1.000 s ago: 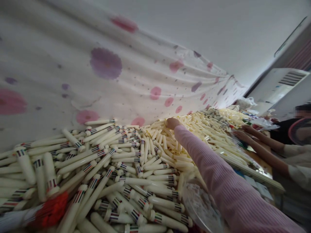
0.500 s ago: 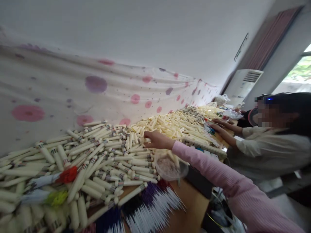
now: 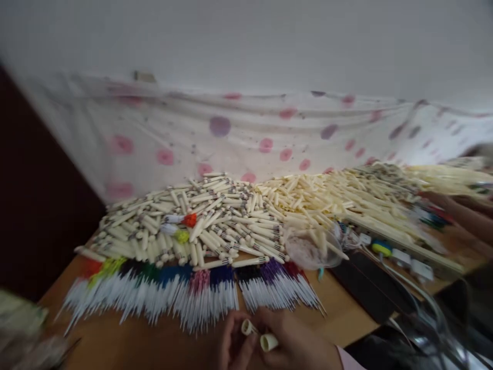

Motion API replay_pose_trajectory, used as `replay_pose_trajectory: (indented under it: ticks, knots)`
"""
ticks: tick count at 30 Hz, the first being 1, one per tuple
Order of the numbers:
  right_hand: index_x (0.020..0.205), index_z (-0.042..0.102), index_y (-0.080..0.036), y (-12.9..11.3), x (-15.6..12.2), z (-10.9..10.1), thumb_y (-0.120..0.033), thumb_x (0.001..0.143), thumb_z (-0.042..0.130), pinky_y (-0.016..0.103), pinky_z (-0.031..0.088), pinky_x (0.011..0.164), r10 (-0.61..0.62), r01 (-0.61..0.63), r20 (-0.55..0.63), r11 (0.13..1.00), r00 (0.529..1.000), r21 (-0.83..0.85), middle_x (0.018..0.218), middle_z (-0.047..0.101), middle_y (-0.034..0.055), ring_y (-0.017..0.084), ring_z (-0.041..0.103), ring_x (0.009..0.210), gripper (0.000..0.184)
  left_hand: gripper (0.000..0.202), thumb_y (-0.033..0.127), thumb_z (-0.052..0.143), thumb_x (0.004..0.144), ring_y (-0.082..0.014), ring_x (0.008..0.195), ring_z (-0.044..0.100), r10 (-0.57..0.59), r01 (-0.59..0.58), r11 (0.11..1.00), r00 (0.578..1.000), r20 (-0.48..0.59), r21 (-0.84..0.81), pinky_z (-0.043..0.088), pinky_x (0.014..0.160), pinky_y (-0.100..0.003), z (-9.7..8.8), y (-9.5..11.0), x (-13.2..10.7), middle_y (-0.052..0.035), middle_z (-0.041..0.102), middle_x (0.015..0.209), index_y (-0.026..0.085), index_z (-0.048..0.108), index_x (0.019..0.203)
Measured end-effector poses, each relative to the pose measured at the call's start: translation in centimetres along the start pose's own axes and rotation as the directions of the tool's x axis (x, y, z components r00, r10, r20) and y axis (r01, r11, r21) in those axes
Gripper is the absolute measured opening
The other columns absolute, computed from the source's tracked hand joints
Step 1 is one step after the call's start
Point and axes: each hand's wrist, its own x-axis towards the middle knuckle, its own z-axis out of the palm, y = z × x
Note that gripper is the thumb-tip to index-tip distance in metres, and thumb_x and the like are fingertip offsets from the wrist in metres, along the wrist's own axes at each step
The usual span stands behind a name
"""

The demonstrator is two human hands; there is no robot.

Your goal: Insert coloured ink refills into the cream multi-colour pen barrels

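Both hands are low in the view, close together at the table's front edge. My left hand [image 3: 234,345] has its fingers curled round a short cream pen barrel part [image 3: 246,327], its hollow end facing up. In my right hand [image 3: 296,338] is a second hollow cream pen barrel part [image 3: 268,343], almost touching the first. Its lower part is hidden in the fingers. Just beyond lie rows of thin white pen refills [image 3: 200,303] with coloured ends. Behind them is a heap of cream multicolour pens [image 3: 227,226], slightly blurred.
Loose cream barrel parts [image 3: 308,195] are piled at the back right. A clear plastic bowl [image 3: 304,252] stands beside a dark flat object [image 3: 370,282] and a power strip [image 3: 408,246] with plugs and cables. Another person's arm [image 3: 458,210] reaches in at right.
My right hand has come back from the pile to the table's front edge, and my left hand has come into view. The view has swung left, showing the whole row of refills.
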Motion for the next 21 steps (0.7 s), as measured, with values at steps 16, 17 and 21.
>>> replay_pose_trajectory:
  ticks: [16, 17, 21]
  knots:
    - [0.119, 0.046, -0.029, 3.4, -1.8, 3.4, -0.034, 0.091, 0.049, 0.041, 0.051, 0.083, -0.11, 0.081, 0.069, 0.939, 0.992, 0.334, 0.106, 0.066, 0.0126, 0.028, 0.065, 0.096, 0.029, 0.026, 0.035, 0.078, 0.069, -0.021, 0.077, 0.064, 0.094, -0.088, 0.97, 0.995, -0.015, 0.228, 0.049, 0.074, -0.03, 1.0, 2.0, -1.9, -0.0062, 0.07, 0.081, 0.018, 0.066, 0.085]
    - [0.119, 0.044, -0.028, 3.2, -2.1, 3.2, -0.033, 0.092, 0.047, 0.04, 0.05, 0.085, -0.115, 0.088, 0.058, 0.932, 0.992, 0.35, 0.109, 0.065, 0.013, 0.027, 0.064, 0.099, 0.028, 0.022, 0.031, 0.077, 0.07, -0.0208, 0.077, 0.064, 0.09, -0.09, 0.953, 0.996, 0.013, 0.288, 0.05, 0.074, -0.029, 1.0, 2.4, -2.0, -0.0056, 0.07, 0.081, 0.019, 0.065, 0.083]
    - [0.107, 0.042, -0.021, 2.8, -2.8, 3.1, -0.025, 0.088, 0.049, 0.035, 0.049, 0.076, -0.148, 0.134, 0.02, 0.938, 0.989, 0.32, 0.099, 0.063, 0.0109, 0.024, 0.061, 0.089, 0.021, 0.015, 0.021, 0.072, 0.073, -0.0206, 0.08, 0.067, 0.039, -0.062, 0.912, 0.997, 0.065, 0.405, 0.051, 0.076, -0.028, 0.7, 2.7, -2.4, -0.004, 0.071, 0.083, 0.02, 0.064, 0.085]
